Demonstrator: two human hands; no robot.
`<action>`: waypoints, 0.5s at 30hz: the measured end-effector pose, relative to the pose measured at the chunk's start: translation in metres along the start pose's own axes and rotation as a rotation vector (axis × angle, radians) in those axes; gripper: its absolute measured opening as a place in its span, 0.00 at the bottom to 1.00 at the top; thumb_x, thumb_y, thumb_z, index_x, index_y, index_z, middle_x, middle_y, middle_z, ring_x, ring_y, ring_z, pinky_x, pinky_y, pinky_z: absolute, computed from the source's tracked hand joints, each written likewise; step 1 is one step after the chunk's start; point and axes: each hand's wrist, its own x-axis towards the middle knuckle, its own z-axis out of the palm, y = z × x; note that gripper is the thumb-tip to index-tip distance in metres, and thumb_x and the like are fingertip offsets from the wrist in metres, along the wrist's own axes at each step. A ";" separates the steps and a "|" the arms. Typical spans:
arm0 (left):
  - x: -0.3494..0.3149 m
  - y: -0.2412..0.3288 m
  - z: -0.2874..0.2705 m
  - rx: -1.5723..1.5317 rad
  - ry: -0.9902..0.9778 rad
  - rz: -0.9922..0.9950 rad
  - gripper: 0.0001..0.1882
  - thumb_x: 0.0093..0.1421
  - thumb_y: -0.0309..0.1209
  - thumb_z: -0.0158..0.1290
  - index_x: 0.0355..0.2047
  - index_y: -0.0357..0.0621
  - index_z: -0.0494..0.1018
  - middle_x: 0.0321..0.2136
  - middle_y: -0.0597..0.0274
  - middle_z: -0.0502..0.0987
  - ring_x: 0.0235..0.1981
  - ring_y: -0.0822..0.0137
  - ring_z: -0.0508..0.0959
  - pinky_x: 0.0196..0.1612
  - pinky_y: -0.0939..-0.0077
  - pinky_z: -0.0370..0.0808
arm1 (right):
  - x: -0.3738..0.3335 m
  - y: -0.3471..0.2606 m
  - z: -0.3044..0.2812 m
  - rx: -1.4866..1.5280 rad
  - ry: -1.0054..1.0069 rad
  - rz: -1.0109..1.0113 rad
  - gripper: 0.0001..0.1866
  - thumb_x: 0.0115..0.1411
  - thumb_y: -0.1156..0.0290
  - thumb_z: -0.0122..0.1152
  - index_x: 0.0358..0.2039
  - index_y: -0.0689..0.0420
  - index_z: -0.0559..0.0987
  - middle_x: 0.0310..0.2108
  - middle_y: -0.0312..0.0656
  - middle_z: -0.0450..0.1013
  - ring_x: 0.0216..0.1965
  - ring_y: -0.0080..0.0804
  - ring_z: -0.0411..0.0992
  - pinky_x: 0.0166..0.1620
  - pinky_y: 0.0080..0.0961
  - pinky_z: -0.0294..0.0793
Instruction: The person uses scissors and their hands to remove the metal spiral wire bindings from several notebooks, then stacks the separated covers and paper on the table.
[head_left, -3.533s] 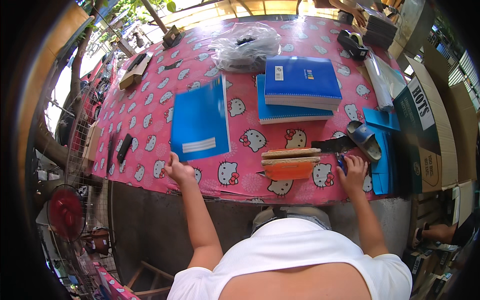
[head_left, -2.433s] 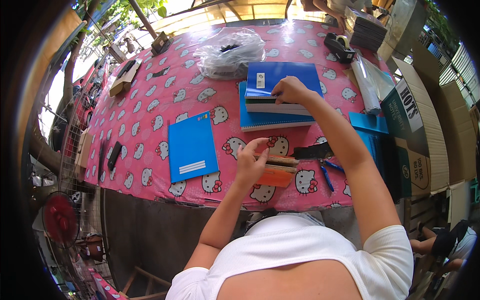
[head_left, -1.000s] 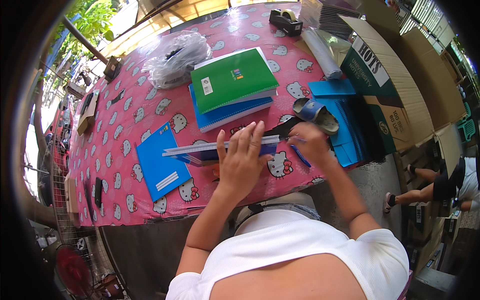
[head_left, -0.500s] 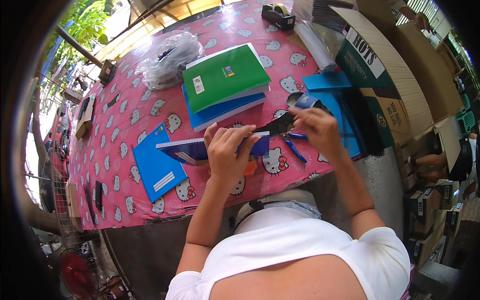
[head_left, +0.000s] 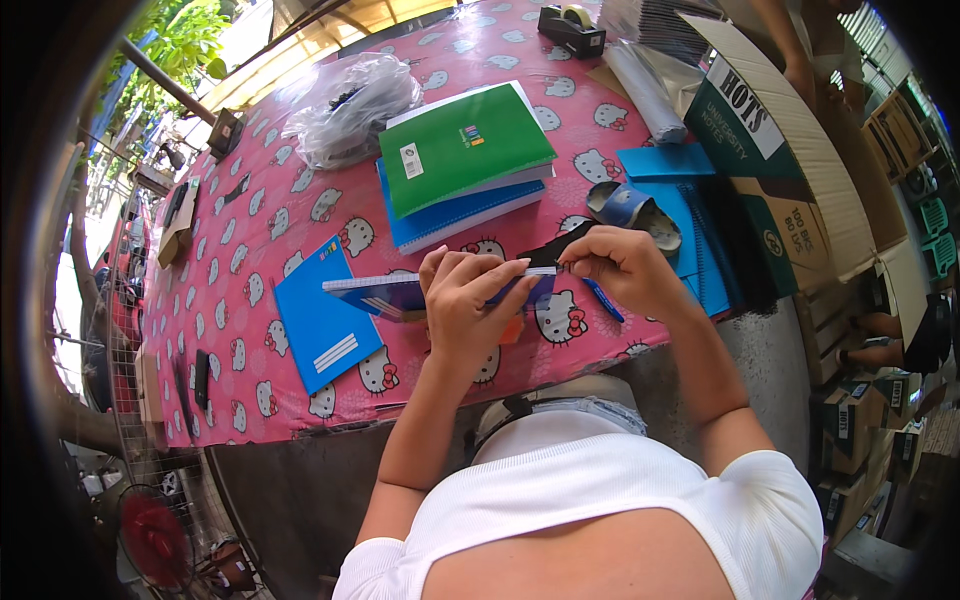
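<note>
My left hand (head_left: 468, 300) is closed round a blue notebook (head_left: 385, 298), held on edge with its white page edges upward, above the table. At the notebook's right end, my right hand (head_left: 622, 268) is closed in a pinch; what its fingertips hold is too small to make out. A dark flat piece (head_left: 556, 246) lies just behind those fingertips. Below the right hand is a blue-handled tool (head_left: 604, 300), partly hidden. Beyond it sits a blue, hollow, clog-shaped thing (head_left: 634, 212). Under the notebook, an orange item (head_left: 512, 328) shows in part.
Behind my hands, a green notebook (head_left: 470, 150) tops a stack over a blue one (head_left: 470, 215). Another blue notebook (head_left: 325, 315) lies left. Black coils (head_left: 738, 240) and a carton (head_left: 770, 130) are at right; a plastic bag (head_left: 350, 110) and tape dispenser (head_left: 572, 32) lie farther back.
My right hand has come down and left to the notebook's right end, uncovering the clog-shaped thing. My left hand keeps its hold. The whole view has shifted slightly.
</note>
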 end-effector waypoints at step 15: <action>-0.013 0.002 0.004 0.121 0.029 -0.049 0.11 0.50 0.39 0.62 0.35 0.57 0.82 0.31 0.73 0.78 0.36 0.69 0.74 0.59 0.54 0.48 | -0.003 -0.032 0.018 -0.218 0.089 0.107 0.05 0.54 0.78 0.59 0.33 0.59 0.76 0.30 0.44 0.71 0.30 0.39 0.74 0.33 0.30 0.72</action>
